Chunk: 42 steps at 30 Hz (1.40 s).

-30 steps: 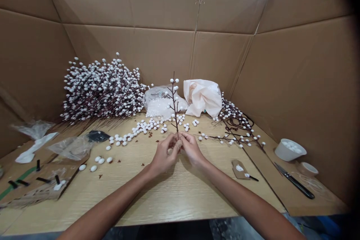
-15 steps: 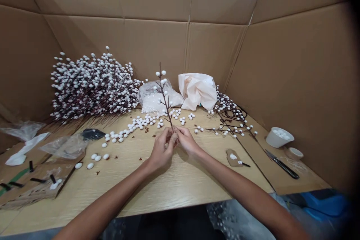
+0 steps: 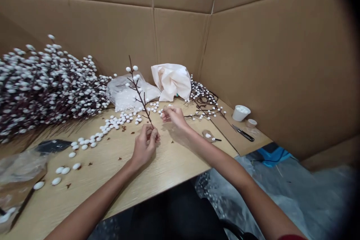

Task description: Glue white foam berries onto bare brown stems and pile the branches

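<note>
My left hand is closed around the lower end of a brown artificial twig, which stands tilted up and to the left. A few white berries sit near the twig's top, while several lower side stems are bare. Off to the right, my right hand is apart from the twig, its fingers bent together beside a few loose white berries on the table. Whatever its fingertips hold, if anything, is hidden. More loose white berries lie in a band across the table to the left.
A large bundle of berry branches fills the left back. Behind the twig are a clear plastic bag and a crumpled pale wrapping. On the right lie a white cup, a utility knife and a cardboard scrap.
The view has swung to the right. My right hand has let go of the twig and moved away to the loose berries; my left hand still holds the twig.
</note>
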Each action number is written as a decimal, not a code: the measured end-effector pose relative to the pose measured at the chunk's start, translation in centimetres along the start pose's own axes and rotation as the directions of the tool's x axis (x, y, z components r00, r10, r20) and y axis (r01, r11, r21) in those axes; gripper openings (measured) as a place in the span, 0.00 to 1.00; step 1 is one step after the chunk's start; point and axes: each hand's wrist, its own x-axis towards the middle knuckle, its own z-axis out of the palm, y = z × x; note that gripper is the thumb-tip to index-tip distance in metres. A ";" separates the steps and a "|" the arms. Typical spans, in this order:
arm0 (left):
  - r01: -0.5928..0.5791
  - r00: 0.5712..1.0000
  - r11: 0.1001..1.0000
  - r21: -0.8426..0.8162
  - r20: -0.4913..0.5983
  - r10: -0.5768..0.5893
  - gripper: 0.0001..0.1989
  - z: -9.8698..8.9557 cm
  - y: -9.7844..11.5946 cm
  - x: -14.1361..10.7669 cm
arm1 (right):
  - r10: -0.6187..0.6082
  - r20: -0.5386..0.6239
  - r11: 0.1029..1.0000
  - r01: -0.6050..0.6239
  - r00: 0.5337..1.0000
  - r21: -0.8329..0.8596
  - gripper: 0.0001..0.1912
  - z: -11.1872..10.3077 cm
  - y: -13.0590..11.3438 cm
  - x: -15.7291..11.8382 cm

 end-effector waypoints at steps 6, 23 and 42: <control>0.027 0.999 0.999 -0.035 0.030 -0.026 0.07 0.4 -0.2 0.0 | -0.233 -0.098 0.958 0.210 0.968 -0.196 0.09 -8.0 -6.4 -4.1; 0.049 0.996 0.998 0.025 0.078 -0.051 0.09 0.4 0.0 -0.1 | 0.038 0.136 0.412 0.109 0.990 -0.905 0.09 -20.8 -3.1 -10.9; 0.050 0.996 0.998 0.032 0.068 -0.052 0.09 0.2 0.1 -0.2 | -0.045 0.017 0.721 0.044 0.999 -0.691 0.16 -21.1 -3.1 -11.1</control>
